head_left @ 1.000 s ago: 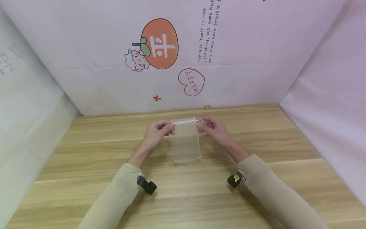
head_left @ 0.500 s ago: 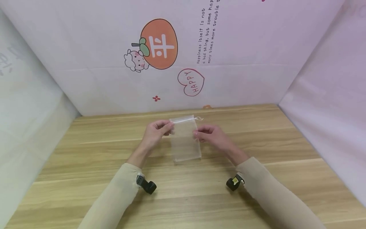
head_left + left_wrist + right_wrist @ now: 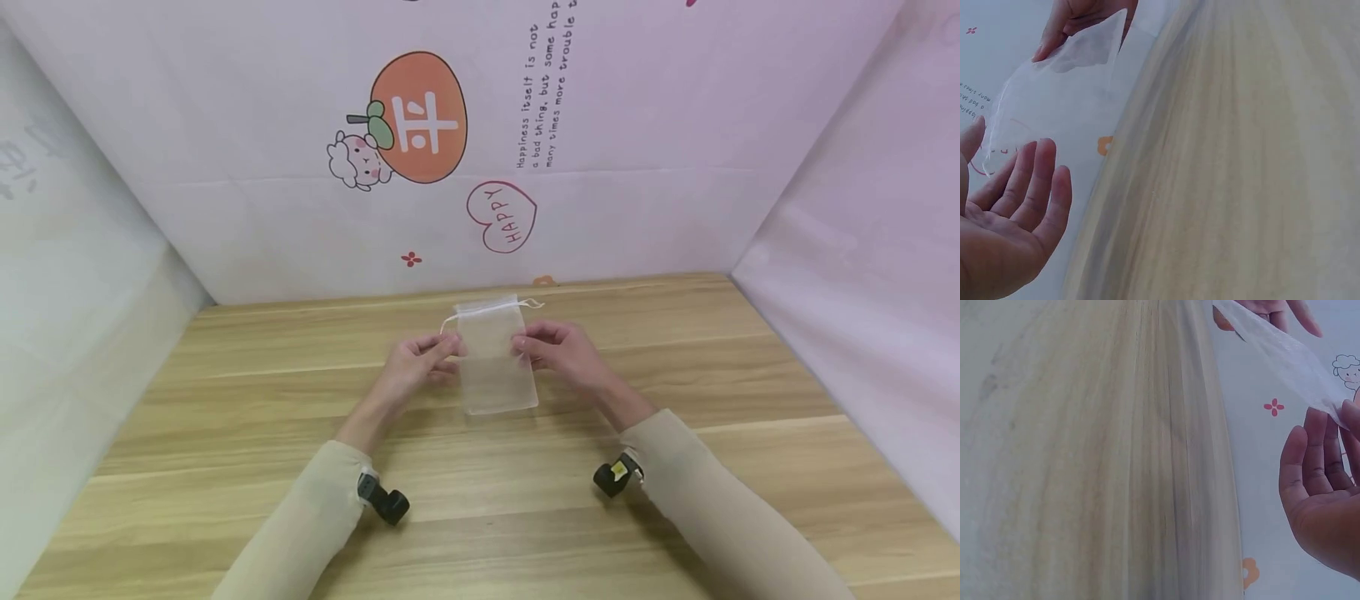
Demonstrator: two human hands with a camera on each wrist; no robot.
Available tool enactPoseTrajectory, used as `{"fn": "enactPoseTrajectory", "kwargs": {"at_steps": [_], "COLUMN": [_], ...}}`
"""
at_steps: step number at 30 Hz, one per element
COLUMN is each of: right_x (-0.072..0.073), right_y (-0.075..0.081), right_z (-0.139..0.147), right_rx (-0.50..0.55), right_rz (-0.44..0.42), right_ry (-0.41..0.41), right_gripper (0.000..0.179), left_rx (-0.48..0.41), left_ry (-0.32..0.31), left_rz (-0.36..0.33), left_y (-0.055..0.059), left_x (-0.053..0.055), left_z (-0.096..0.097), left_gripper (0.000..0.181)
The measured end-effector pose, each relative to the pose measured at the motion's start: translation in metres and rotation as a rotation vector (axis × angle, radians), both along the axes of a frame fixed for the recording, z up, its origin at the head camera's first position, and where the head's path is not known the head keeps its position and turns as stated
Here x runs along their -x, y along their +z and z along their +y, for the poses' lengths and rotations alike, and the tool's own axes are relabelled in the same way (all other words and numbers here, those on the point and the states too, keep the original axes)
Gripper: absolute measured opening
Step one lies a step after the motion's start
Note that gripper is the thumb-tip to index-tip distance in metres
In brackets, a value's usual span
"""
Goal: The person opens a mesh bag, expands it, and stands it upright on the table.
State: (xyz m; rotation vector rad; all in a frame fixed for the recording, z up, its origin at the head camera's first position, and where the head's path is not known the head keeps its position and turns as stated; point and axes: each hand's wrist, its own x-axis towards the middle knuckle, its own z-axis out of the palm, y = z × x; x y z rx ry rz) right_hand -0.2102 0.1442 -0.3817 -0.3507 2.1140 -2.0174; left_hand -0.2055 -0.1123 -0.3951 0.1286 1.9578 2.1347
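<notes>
A small, sheer white drawstring pouch (image 3: 495,371) is held up over the wooden table, its drawstring end toward the back wall. Thin white cord loops stick out at both top corners. My right hand (image 3: 564,354) pinches the pouch's right edge between thumb and fingers, a little below the cord. At the left edge is my left hand (image 3: 411,367); in the left wrist view this hand (image 3: 1016,219) has its thumb and fingers apart, with the pouch's edge between them. From the right wrist, the pouch (image 3: 1291,369) stretches between both hands, partly cut off by the frame.
The wood-grain table (image 3: 480,517) runs back to a white printed wall sheet (image 3: 637,167). More white sheets stand along the left and right sides. A small black camera (image 3: 386,498) is strapped at each sleeve cuff.
The right hand has left the cord at the top right corner and gripped the side edge lower down. The left hand has let go near the top and slid lower; the pouch has shifted slightly up and right.
</notes>
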Motion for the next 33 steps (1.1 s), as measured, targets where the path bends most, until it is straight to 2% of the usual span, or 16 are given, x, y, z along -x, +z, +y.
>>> {"fn": "enactPoseTrajectory", "kwargs": {"at_steps": [6, 12, 15, 24, 33], "right_x": [0.001, 0.001, 0.002, 0.003, -0.001], "right_y": [0.000, 0.000, 0.000, 0.000, 0.004], "right_z": [0.002, 0.003, 0.003, 0.004, 0.005], "right_rx": [0.047, 0.070, 0.065, 0.061, 0.017], "right_rz": [-0.025, -0.029, -0.033, -0.043, -0.054], "right_ry": [-0.010, -0.030, -0.039, -0.036, -0.033], "right_gripper": [0.016, 0.009, 0.009, 0.016, 0.031], "left_rx": [0.033, 0.061, 0.055, 0.050, 0.046], "left_ry": [-0.044, -0.087, -0.074, -0.008, 0.063], "left_rz": [-0.041, -0.053, -0.046, 0.040, 0.105], "left_y": [-0.007, -0.012, -0.011, -0.008, -0.001], "left_x": [-0.004, -0.005, -0.006, -0.008, -0.006], "left_z": [0.007, 0.015, 0.017, 0.020, 0.022], "left_gripper": [0.035, 0.031, 0.029, 0.020, 0.021]}}
